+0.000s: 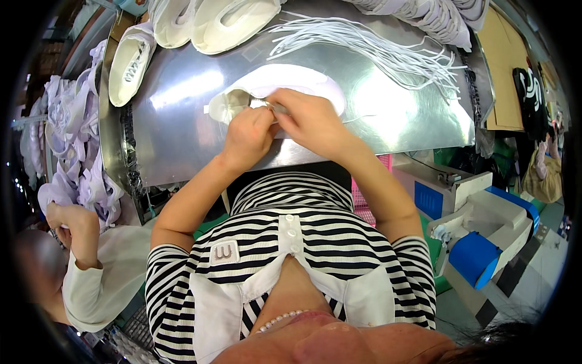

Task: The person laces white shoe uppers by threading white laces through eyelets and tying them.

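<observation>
A pale lilac and white shoe upper (309,77) lies on the metal tabletop (182,139) in front of me, its cream-lined heel opening toward the left. My left hand (247,136) is closed at the near edge of the opening, fingertips pinched on the upper. Right beside it, my right hand (310,121) has thumb and fingers pinched together over the eyelet area. A thin white shoelace (361,117) trails out to the right from under that hand. The fingertips meet, so the exact grip on the lace is partly hidden.
A bundle of white laces (364,51) lies at the far right of the tabletop. Cream-lined shoe uppers (130,67) stand at the far left, stacked uppers (418,18) at the back. A co-worker's hand (76,224) is at left; a blue-and-grey machine (479,255) stands right.
</observation>
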